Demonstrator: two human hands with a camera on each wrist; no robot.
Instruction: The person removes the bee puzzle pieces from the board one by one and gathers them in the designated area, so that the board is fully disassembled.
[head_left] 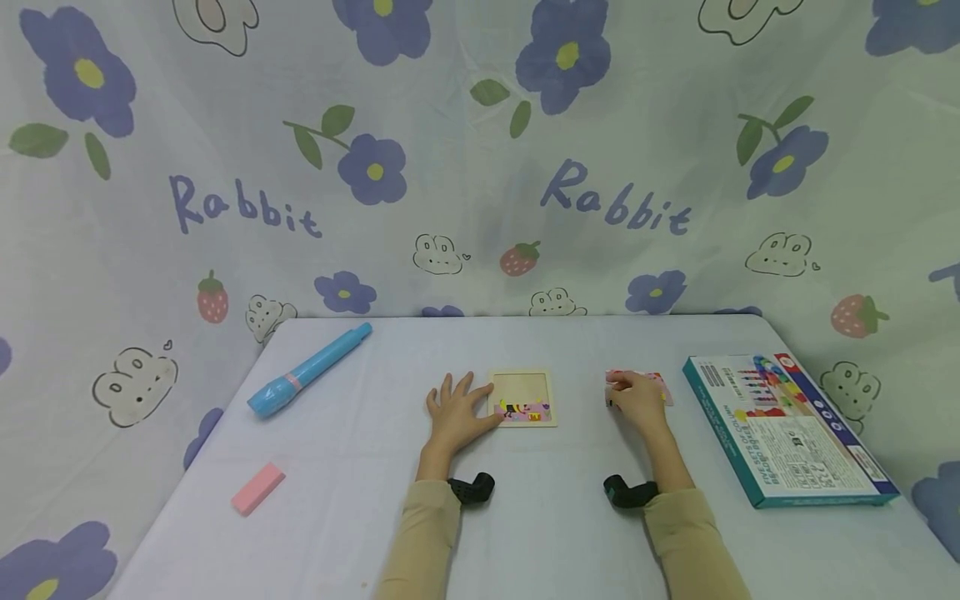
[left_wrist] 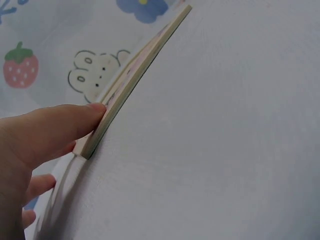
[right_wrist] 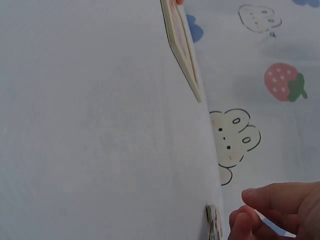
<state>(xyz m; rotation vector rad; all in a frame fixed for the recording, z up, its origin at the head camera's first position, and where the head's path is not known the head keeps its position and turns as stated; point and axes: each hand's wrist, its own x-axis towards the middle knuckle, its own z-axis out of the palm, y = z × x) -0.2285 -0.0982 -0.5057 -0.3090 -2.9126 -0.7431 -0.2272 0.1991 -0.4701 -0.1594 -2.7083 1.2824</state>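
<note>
A square wooden puzzle tray (head_left: 521, 387) lies flat on the table, with a strip of pink, yellow and black picture pieces (head_left: 528, 412) along its near side. My left hand (head_left: 456, 421) is spread at the tray's left edge; its thumb (left_wrist: 85, 120) rests on the rim near the lower left corner. To the right of the tray, my right hand (head_left: 637, 402) is over several pink puzzle pieces (head_left: 667, 390), partly covering them. In the right wrist view, loose pieces (right_wrist: 214, 222) lie beside its bent fingers (right_wrist: 242, 225), and nothing shows between thumb and fingers.
A flat teal-and-white box (head_left: 795, 433) lies at the right side of the table. On the left are a light-blue tube-shaped object (head_left: 311, 369) and a pink block (head_left: 258, 489). A patterned cloth (head_left: 465, 192) hangs behind the table's back edge.
</note>
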